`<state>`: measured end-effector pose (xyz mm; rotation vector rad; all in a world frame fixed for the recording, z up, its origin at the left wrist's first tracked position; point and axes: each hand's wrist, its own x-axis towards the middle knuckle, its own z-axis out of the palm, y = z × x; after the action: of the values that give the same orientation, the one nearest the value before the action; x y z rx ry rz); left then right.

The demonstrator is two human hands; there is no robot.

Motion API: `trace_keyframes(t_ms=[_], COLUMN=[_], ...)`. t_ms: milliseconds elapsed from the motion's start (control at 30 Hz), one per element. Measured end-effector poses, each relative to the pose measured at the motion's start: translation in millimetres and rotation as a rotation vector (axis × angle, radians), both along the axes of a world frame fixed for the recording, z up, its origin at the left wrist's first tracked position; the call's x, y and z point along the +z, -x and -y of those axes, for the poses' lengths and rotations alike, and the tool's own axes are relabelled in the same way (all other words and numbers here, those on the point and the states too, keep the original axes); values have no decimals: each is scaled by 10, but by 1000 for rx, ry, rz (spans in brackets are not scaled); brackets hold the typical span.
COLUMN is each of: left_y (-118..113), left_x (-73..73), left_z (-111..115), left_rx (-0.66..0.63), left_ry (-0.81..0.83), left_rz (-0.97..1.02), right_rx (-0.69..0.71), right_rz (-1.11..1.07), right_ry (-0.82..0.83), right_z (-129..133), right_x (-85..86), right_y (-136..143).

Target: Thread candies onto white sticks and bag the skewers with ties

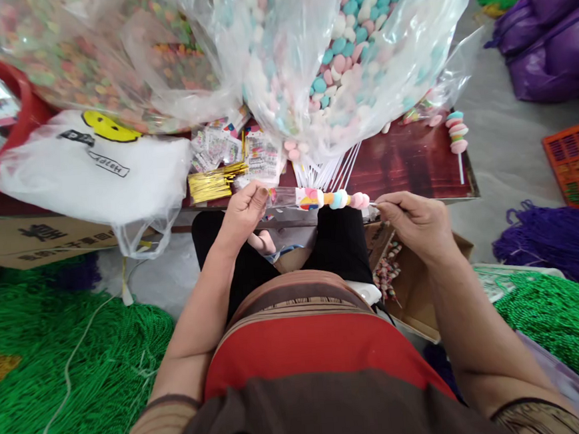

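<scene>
Between my hands, over my lap at the table's front edge, a candy skewer (338, 200) of white, blue, orange and pink pieces lies level, partly inside a clear printed wrapper (284, 197). My left hand (245, 210) pinches the wrapper's left end. The fingers of my right hand (414, 217) are closed on the thin stick at the skewer's right end. Just beyond are white sticks (329, 172), gold twist ties (211, 184) and flat printed wrappers (262, 155). Another candy skewer (457, 133) lies at the table's right end.
Large clear bags of pink, white and blue candy (351, 51) and orange-green candy (157, 60) fill the back of the dark red table (391, 169). A white bag (95, 169) and red basin (34, 96) are left. An open carton (420, 293) stands below my right hand.
</scene>
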<state>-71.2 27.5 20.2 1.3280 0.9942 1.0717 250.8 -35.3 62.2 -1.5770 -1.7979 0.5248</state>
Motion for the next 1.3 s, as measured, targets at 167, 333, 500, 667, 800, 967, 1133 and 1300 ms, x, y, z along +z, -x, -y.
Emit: trace_keyframes(t_ms=[167, 333, 500, 667, 800, 967, 1133, 1300], left_y=[-46, 4, 29, 19, 7, -35, -37, -51], left_x=[-64, -67, 26, 150, 221, 314, 332, 304], left_z=[16, 12, 37, 78, 108, 158, 174, 141], left_rx=[34, 2, -4, 2, 8, 4, -36, -99], left_ry=[-1, -36, -129, -249, -314, -305, -183, 89], left_rz=[33, -37, -157, -276, -357, -332, -260, 103], right_rx=[-60, -67, -27, -40, -42, 5, 54, 64], right_rz=[-151, -244, -239, -225, -214, -160, -55, -139], right_ry=[65, 86, 15, -12, -32, -71, -60, -6], right_z=[31, 49, 33, 19, 13, 1, 1, 36], right_x=[-102, -233, -242, -248, -248, -260, -292, -277], right_y=[75, 131, 151, 139, 136, 147, 148, 229])
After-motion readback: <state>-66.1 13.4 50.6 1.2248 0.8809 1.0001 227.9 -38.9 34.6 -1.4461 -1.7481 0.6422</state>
